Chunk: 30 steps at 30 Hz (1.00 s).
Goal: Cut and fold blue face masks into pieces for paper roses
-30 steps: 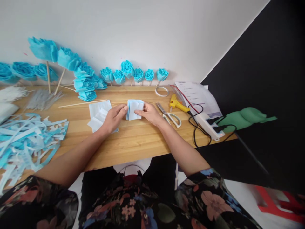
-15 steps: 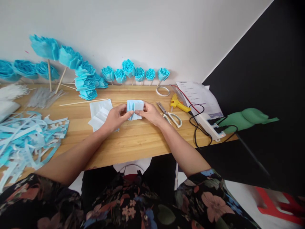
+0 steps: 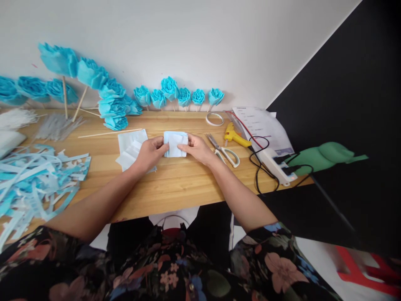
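Note:
Between my two hands is a small stack of pale blue fabric squares [image 3: 174,144], raised a little over the wooden table. My left hand [image 3: 151,151] pinches its left edge, thumb on the near face and fingers behind. On the opposite edge my right hand [image 3: 198,148] grips it the same way. White and pale blue fabric pieces [image 3: 129,146] lie on the table, partly under my left hand. Scissors with white handles [image 3: 230,155] rest just right of my right hand.
Blue fabric flowers [image 3: 169,88] on sticks line the wall. Fabric strips [image 3: 40,179] heap up at left. A yellow glue gun [image 3: 235,136], a tape roll [image 3: 214,119], papers [image 3: 260,125] and a power strip [image 3: 275,165] with black cables occupy the right of the table [image 3: 175,188].
My left thumb has moved left, off the middle of the stack to its edge. The top square now lies flat, where a blue fold showed before.

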Motion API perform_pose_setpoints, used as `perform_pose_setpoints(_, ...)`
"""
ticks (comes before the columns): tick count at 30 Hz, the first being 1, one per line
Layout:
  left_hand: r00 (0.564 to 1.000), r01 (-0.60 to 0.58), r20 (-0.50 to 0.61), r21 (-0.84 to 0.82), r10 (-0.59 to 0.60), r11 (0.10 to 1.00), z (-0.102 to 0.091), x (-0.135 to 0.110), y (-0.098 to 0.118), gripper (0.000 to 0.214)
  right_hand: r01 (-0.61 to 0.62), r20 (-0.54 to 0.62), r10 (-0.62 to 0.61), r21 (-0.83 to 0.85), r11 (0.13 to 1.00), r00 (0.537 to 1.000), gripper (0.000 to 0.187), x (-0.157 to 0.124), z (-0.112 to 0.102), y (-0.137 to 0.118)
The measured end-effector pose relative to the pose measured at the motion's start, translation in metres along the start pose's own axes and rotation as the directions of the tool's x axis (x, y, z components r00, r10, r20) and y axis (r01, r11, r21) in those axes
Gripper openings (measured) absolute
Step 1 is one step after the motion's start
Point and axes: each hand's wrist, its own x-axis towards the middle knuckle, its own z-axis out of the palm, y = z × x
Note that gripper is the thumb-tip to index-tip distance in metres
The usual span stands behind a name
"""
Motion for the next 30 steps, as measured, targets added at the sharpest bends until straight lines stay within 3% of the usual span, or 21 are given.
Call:
perform_pose_setpoints(8,0.996,-0.07,-0.048,0.092,0.074,0.993,-0.002,-0.006,0.015,0.044,0.019,-0.012,-0.019,0.02,1.0,1.0,0.042,0.0,-0.003,0.002)
perform_pose_setpoints(14,0.995,-0.075,-0.043,0.206,0.085,0.976,-0.001,-0.002,0.006,0.029,0.043,0.006,-0.042,-0.04,0.998,0.999,0.047,0.002,-0.005,0.009)
perform_pose_setpoints(19,0.971,-0.182,-0.089,0.338,0.224,0.924,-0.004,0.0,0.002,0.02,0.108,-0.052,-0.124,-0.233,0.966,0.991,0.029,-0.001,-0.005,0.003)
perform_pose_setpoints(24,0.927,-0.298,-0.099,0.392,0.362,0.871,-0.008,0.003,-0.004,0.013,0.24,-0.072,-0.303,-0.45,0.86,0.95,0.019,-0.004,-0.004,-0.005)
perform_pose_setpoints(30,0.962,-0.219,-0.035,0.486,0.269,0.846,-0.008,0.007,-0.012,0.016,0.126,-0.036,-0.182,-0.592,0.796,0.983,0.016,-0.003,-0.005,-0.003)
